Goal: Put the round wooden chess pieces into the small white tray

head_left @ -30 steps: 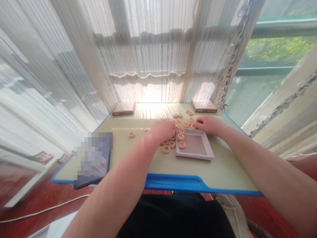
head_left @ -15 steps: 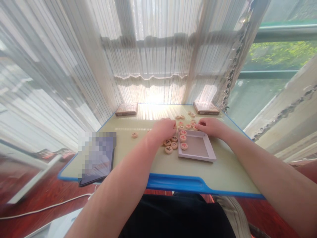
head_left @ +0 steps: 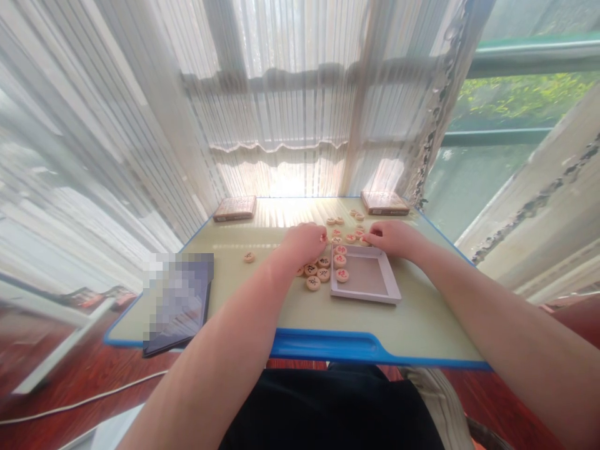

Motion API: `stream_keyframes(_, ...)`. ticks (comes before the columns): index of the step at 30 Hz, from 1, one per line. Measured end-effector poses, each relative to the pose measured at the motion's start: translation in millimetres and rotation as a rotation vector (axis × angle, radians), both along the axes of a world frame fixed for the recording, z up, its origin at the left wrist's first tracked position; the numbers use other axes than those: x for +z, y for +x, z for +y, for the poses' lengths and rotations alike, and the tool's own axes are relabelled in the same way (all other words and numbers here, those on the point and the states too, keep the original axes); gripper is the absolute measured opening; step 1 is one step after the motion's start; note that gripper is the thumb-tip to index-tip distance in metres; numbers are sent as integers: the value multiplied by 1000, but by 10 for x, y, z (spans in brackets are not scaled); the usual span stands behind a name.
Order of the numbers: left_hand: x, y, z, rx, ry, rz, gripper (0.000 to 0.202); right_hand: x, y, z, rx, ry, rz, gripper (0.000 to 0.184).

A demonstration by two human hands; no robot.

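Counter, pale yellow top, blue rim; clock bearings are taken from the middle of the tray, twelve being the far edge. Shallow white rectangular tray, one, holding three round wooden pieces lettered in red, set along its near-nine to ten o'clock side. Left hand, at ten, fingers curled closed on a red-marked wooden disc at the fingertips. Right hand, at one, thumb and forefinger partly closed beside a pale wooden disc just beyond the tray; whether it is gripped cannot be told. Round wooden pieces lettered in black, clustered at nine, outside the tray. Scattered wooden discs, toward eleven. Single wooden disc, at nine, well apart. Flat rectangular brown boxes, two: one at ten, one just past twelve. Dark flat tablet, partly pixelated, between eight and nine.
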State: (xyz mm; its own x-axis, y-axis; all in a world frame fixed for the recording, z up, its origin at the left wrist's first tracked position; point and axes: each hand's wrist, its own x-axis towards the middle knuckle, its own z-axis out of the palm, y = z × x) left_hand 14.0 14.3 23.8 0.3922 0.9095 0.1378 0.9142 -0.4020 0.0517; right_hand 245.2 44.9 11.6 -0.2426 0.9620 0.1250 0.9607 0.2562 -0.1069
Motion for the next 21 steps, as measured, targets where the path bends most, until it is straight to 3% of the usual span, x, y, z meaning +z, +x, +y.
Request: stream_keyframes(21,-3,-1,-5,4,-22,-3,34,28,-21,-34,14,-11,16,32)
